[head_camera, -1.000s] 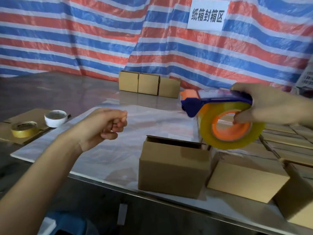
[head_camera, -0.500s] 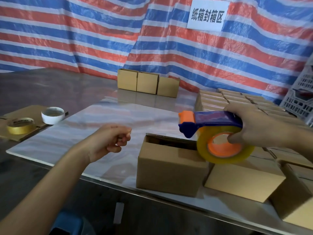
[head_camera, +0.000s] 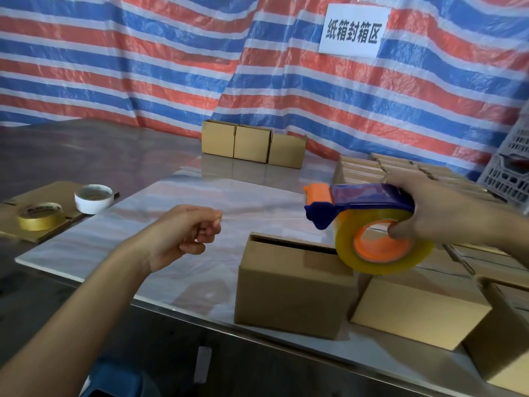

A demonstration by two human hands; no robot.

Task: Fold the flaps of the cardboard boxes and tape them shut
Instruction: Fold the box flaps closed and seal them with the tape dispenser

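Tape dispenser point(head_camera: 369, 222): gripped by right hand point(head_camera: 438, 213); had dropped from upper right to just above cardboard box point(head_camera: 292, 285), centre frame. Left hand point(head_camera: 186, 233): clenched, tape end unconfirmed. Taping judged imminent.

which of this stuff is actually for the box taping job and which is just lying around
For the job:
- tape dispenser, gripped by the right hand
- front box, gap showing at its top
- neighbouring boxes to its right

Lying about:
- yellow tape roll and white tape roll on the cardboard sheet
- white crate
- wall sign
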